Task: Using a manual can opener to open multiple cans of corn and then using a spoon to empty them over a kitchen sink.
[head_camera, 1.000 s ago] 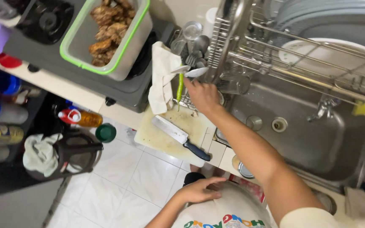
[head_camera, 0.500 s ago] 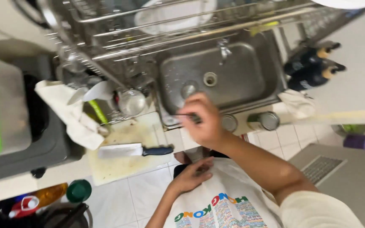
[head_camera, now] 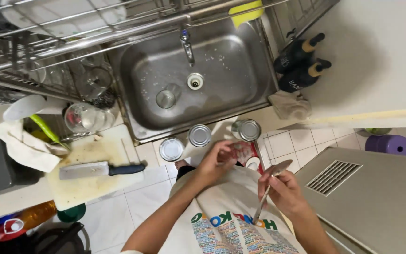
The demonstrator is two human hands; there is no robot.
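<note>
Steel spoon [head_camera: 269,184] pinched in my right hand [head_camera: 285,190]; left hand [head_camera: 216,162] fingers curl round reddish container [head_camera: 241,151]. Prob best: hold it steady w/ firm grip, spoon low.

Steel greys, cream and a few bright spots around the two grips

Left grip [head_camera: 219,162] lies over a red-tinted patch; right grip [head_camera: 283,190] holds a silver-grey spoon [head_camera: 268,190] above a white shirt [head_camera: 231,226] with multicoloured lettering. Beyond both grips: three silver-lidded tins [head_camera: 199,135], a dull grey sink [head_camera: 193,70], a yellow sponge [head_camera: 246,10]. Beyond the right grip: two black bottles [head_camera: 301,66] with tan tops, a purple pot [head_camera: 388,144]. Off past the left grip: a cream board [head_camera: 90,181], stained brown, bearing a grey-bladed, black-handled knife [head_camera: 102,169].
</note>
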